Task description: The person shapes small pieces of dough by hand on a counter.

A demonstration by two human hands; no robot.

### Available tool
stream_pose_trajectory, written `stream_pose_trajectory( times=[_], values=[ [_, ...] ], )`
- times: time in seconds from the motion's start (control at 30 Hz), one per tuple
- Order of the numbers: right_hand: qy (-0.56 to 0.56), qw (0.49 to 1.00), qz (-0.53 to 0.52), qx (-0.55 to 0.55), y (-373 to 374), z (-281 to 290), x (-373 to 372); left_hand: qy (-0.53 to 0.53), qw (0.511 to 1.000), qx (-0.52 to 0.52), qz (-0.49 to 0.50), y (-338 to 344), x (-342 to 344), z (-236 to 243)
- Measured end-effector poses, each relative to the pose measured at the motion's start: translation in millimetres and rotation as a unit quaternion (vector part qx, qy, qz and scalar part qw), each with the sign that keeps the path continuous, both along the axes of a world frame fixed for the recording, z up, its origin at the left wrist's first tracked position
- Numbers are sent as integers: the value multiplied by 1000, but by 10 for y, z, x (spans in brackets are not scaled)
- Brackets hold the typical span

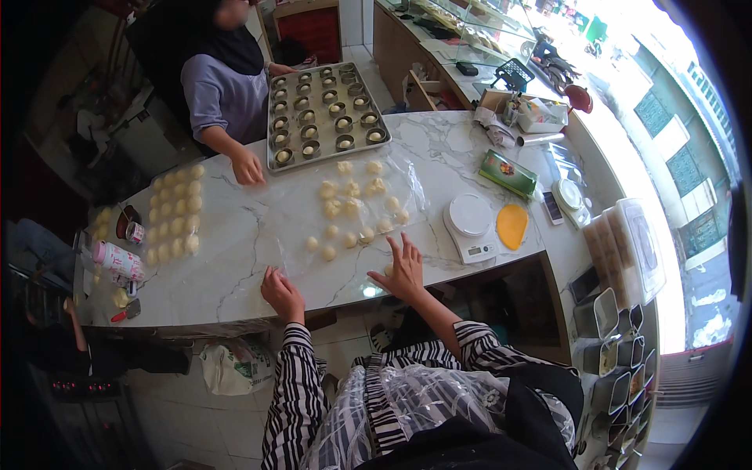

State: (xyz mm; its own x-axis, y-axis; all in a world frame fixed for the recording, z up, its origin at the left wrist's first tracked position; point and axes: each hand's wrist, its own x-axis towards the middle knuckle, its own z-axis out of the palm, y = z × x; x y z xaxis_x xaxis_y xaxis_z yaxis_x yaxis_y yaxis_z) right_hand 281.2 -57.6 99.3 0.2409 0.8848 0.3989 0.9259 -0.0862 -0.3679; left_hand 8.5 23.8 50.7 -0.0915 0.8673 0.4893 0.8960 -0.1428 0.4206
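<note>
My right hand (403, 270) reaches over the near edge of the marble counter with its fingers stretched apart. A pale dough ball partly shows beside its thumb, under the palm. My left hand (282, 295) rests at the counter edge with its fingers curled in; what they hold, if anything, is hidden. Beyond my hands, smooth dough balls (329, 254) and rougher dough lumps (353, 205) lie on a clear plastic sheet (407, 182). A white kitchen scale (470, 222) stands right of my right hand, beside a yellow dough scraper (511, 226).
Across the counter (227, 258), a person (227, 102) stands by a metal tray (313, 163) of ring moulds holding dough. Rows of dough balls (174, 211) lie at left, near a pink-and-white container (117, 260). At right are a green packet (507, 173), a phone (553, 207) and stacked plastic boxes (619, 251).
</note>
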Motion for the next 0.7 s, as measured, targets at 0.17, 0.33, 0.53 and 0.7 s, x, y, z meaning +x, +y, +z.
stream_pose_trajectory(
  times=[0.17, 0.33, 0.53, 0.7],
  values=[
    [287, 941, 176, -5, 167, -365, 44, 3, 1000, -12, -6, 20, 137, 62],
    [308, 913, 260, -59, -74, -437, 193, 10, 1000, 5, 8, 12, -43, 20],
    [336, 930, 145, -18, 247, -324, -48, 24, 999, -20, 13, -39, 25, 27],
    [274, 941, 191, 58, -126, -530, 297, 21, 1000, -7, 10, -25, -29, 67]
  ],
)
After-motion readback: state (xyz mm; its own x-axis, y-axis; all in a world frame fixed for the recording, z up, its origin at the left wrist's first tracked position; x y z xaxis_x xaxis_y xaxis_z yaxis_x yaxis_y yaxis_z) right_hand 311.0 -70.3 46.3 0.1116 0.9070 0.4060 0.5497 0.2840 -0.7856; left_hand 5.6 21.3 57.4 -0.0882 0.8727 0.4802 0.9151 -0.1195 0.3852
